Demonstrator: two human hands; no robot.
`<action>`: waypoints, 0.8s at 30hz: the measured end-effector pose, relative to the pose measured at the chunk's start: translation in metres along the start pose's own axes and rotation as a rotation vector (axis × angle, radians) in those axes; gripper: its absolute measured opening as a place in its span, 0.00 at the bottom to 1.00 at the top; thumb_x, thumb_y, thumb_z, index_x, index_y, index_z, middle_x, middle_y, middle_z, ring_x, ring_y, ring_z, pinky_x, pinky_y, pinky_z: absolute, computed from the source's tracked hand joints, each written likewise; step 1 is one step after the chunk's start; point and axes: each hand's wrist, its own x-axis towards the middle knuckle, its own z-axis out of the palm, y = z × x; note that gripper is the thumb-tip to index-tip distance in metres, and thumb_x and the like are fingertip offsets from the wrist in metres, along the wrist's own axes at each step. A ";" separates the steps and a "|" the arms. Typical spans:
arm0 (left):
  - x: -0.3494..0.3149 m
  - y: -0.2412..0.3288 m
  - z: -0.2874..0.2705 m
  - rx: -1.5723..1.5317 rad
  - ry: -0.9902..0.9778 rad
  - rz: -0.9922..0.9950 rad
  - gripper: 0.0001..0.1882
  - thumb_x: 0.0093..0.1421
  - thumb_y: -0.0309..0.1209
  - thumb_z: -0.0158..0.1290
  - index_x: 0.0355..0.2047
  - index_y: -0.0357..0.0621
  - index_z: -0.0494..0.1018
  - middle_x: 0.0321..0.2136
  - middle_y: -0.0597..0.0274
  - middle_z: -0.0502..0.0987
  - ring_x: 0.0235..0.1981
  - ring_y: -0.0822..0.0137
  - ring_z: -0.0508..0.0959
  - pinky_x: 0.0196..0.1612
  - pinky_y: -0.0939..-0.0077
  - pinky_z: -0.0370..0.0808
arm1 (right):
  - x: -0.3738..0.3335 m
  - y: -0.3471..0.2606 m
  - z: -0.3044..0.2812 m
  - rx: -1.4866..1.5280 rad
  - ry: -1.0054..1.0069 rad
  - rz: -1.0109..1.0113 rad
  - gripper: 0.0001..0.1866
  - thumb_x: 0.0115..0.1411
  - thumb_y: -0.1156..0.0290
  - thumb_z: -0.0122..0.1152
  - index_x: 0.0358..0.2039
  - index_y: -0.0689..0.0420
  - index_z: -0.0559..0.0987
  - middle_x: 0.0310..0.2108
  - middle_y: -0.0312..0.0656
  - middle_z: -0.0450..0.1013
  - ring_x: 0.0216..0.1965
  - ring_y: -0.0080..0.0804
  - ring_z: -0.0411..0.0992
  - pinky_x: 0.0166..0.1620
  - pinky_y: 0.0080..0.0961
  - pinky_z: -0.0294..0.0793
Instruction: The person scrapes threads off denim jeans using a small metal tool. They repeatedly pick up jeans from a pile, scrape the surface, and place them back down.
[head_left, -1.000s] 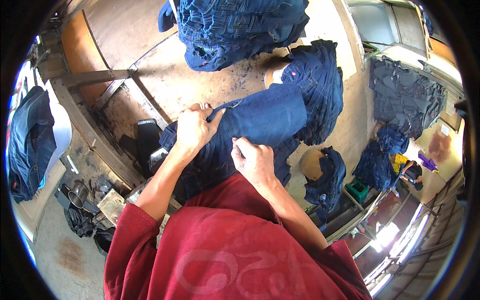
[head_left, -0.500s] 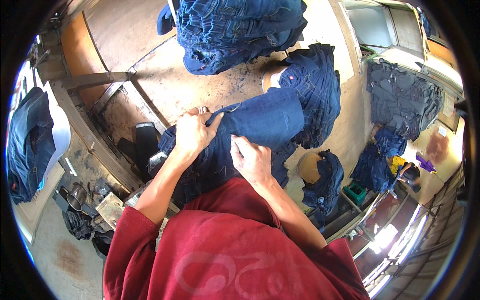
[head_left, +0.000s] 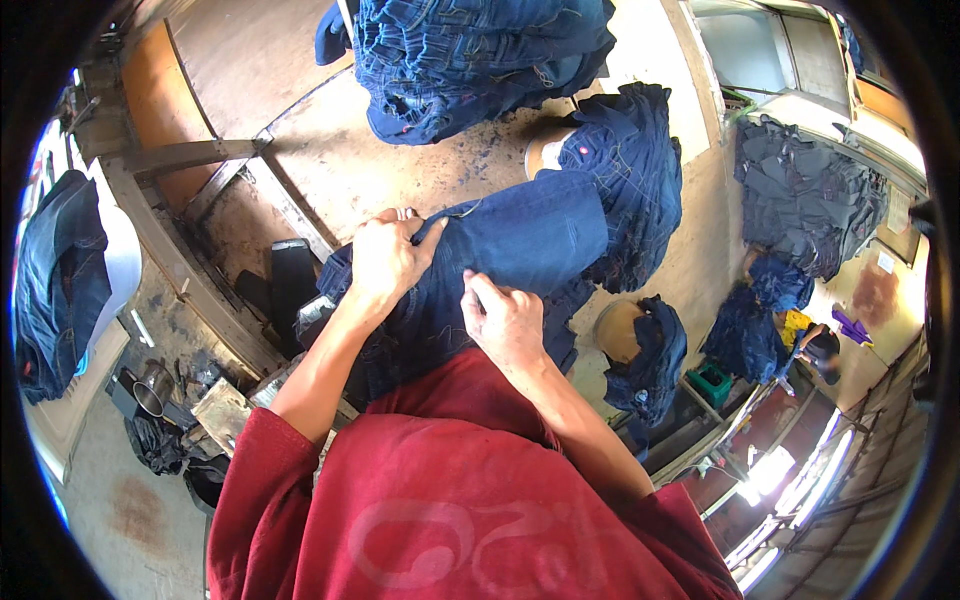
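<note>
A pair of blue jeans (head_left: 530, 235) is stretched over a support in front of me, one leg reaching to the right. My left hand (head_left: 388, 262) grips its left part, fingers curled round the fabric and thumb laid along it. A loose pale thread shows just beside that thumb. Closed in a loose fist, my right hand (head_left: 503, 320) rests at the jeans' near side, with thumb and forefinger pinched against the denim. What lies between those fingertips is too small to make out.
A tall pile of jeans (head_left: 480, 60) stands ahead. More denim (head_left: 635, 190) hangs over a round stand at the right, near a smaller stand (head_left: 617, 333). Dark garments (head_left: 805, 195) lie far right, beyond a green crate (head_left: 710, 384). Another person (head_left: 822, 350) is near them. A metal mug (head_left: 153, 388) sits lower left.
Both hands keep nearly the same place on the jeans. The jeans' right end has shifted very slightly upward in view.
</note>
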 end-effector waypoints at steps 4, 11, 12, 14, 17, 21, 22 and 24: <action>0.001 0.000 -0.001 -0.019 0.022 0.025 0.22 0.59 0.43 0.73 0.21 0.37 0.83 0.17 0.46 0.76 0.16 0.50 0.78 0.24 0.58 0.76 | -0.002 0.003 -0.002 0.092 -0.046 0.062 0.03 0.67 0.72 0.67 0.40 0.54 0.82 0.19 0.43 0.78 0.18 0.41 0.79 0.22 0.37 0.78; -0.001 -0.001 0.001 0.000 0.032 0.036 0.21 0.59 0.43 0.73 0.21 0.37 0.84 0.16 0.46 0.76 0.16 0.50 0.78 0.24 0.58 0.76 | 0.000 -0.003 -0.004 -0.035 -0.097 0.129 0.03 0.64 0.75 0.70 0.38 0.56 0.83 0.20 0.44 0.78 0.18 0.38 0.80 0.22 0.34 0.77; -0.001 -0.001 0.001 -0.001 0.036 0.036 0.21 0.59 0.43 0.73 0.21 0.37 0.84 0.16 0.46 0.75 0.16 0.50 0.78 0.24 0.57 0.76 | 0.004 -0.003 -0.003 0.060 -0.034 0.095 0.04 0.64 0.74 0.69 0.40 0.55 0.83 0.19 0.44 0.78 0.18 0.39 0.79 0.22 0.36 0.77; 0.000 -0.001 0.001 -0.022 0.025 0.017 0.21 0.59 0.43 0.73 0.21 0.37 0.84 0.16 0.45 0.75 0.16 0.50 0.78 0.24 0.58 0.76 | 0.012 -0.001 0.000 0.218 0.027 0.123 0.06 0.66 0.72 0.67 0.43 0.53 0.83 0.16 0.43 0.76 0.17 0.42 0.79 0.22 0.39 0.78; 0.001 -0.001 0.001 -0.013 0.026 0.025 0.21 0.59 0.43 0.73 0.21 0.37 0.84 0.16 0.46 0.75 0.16 0.50 0.78 0.24 0.58 0.76 | 0.026 0.003 0.007 0.209 -0.001 0.087 0.06 0.66 0.73 0.68 0.42 0.53 0.83 0.17 0.42 0.76 0.17 0.41 0.79 0.22 0.37 0.77; -0.001 -0.003 0.001 -0.025 0.066 0.055 0.21 0.59 0.42 0.73 0.21 0.37 0.84 0.16 0.46 0.75 0.15 0.50 0.78 0.23 0.58 0.76 | 0.031 0.003 0.012 0.124 0.040 0.000 0.03 0.65 0.74 0.69 0.40 0.54 0.84 0.19 0.43 0.79 0.18 0.40 0.80 0.23 0.34 0.78; -0.002 -0.003 0.002 -0.020 0.049 0.034 0.21 0.59 0.42 0.73 0.21 0.37 0.84 0.16 0.46 0.75 0.15 0.50 0.78 0.23 0.58 0.76 | 0.031 0.001 0.011 0.092 0.016 0.011 0.03 0.66 0.73 0.68 0.39 0.54 0.84 0.19 0.43 0.79 0.19 0.41 0.80 0.23 0.34 0.78; -0.003 -0.003 0.003 -0.022 0.061 0.039 0.20 0.59 0.42 0.73 0.21 0.37 0.84 0.16 0.46 0.76 0.16 0.50 0.78 0.23 0.58 0.76 | 0.031 -0.004 0.007 0.034 -0.040 0.042 0.02 0.66 0.72 0.67 0.39 0.54 0.84 0.19 0.43 0.79 0.19 0.42 0.80 0.24 0.35 0.79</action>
